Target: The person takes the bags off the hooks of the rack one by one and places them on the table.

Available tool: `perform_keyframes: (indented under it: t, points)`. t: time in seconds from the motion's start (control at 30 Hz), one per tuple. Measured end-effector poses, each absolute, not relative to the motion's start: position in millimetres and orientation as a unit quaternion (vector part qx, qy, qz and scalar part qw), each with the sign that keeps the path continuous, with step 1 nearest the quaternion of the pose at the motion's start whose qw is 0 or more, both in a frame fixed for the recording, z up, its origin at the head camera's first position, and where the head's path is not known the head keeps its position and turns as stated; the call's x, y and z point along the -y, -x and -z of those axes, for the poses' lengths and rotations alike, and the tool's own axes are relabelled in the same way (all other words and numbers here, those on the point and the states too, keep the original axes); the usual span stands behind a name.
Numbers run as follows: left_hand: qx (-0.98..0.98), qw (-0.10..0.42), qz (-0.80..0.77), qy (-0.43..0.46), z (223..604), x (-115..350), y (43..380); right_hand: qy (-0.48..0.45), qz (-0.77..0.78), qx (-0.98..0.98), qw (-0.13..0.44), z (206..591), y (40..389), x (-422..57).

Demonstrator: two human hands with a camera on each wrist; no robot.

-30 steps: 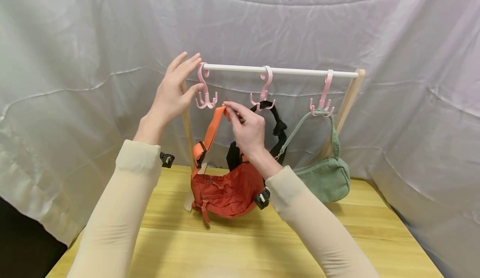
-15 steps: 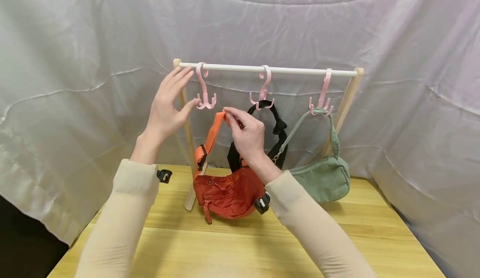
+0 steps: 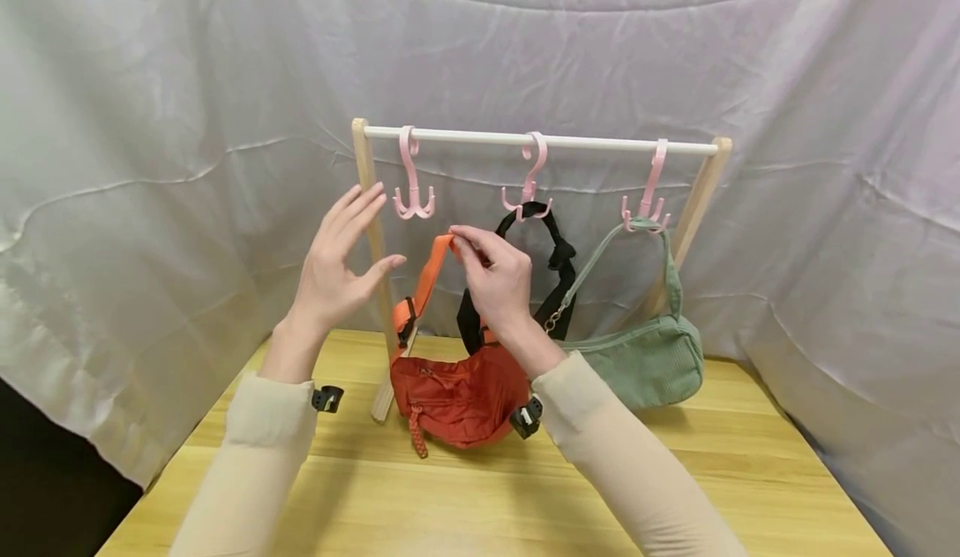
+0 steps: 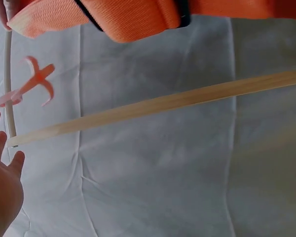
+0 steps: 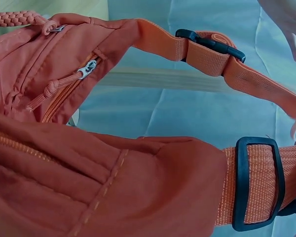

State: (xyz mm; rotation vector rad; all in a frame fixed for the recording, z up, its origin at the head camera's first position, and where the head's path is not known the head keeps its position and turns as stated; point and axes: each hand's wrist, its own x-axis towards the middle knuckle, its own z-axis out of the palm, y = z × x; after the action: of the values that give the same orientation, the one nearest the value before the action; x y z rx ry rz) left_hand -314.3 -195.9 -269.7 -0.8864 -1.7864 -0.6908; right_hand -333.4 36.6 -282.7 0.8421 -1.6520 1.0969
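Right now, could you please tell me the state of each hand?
Left hand: open, holding nothing.
Right hand: closed, pinching the orange strap of the red bag.

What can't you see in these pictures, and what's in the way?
Head view: the top of the orange strap, partly covered by the right hand pinching it.
Head view: the lower part of the black strap, behind the red bag.
Head view: one end of the green bag, behind the right sleeve.
Left wrist view: part of the left hand, cut off by the left edge.
Right wrist view: the rest of the red bag, cut off by the left and bottom edges.
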Motion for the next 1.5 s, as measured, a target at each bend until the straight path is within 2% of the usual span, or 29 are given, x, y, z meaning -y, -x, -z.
perform_keyframes:
  t: [0.37, 1.13, 1.5]
  points:
    - [0.757, 0.447, 0.322, 0.351, 310, 199, 297, -0.351, -0.485, 0.659, 0.455, 290, 332, -37]
    - [0.835, 0.262, 0.38, 0.299, 381, 204, 284, -0.335, -0.496, 0.659, 0.455, 298, 331, -44]
    - [0.831, 0.238, 0.405, 0.297, 406, 202, 284, -0.328, -0.496, 0.665, 0.452, 300, 330, -47]
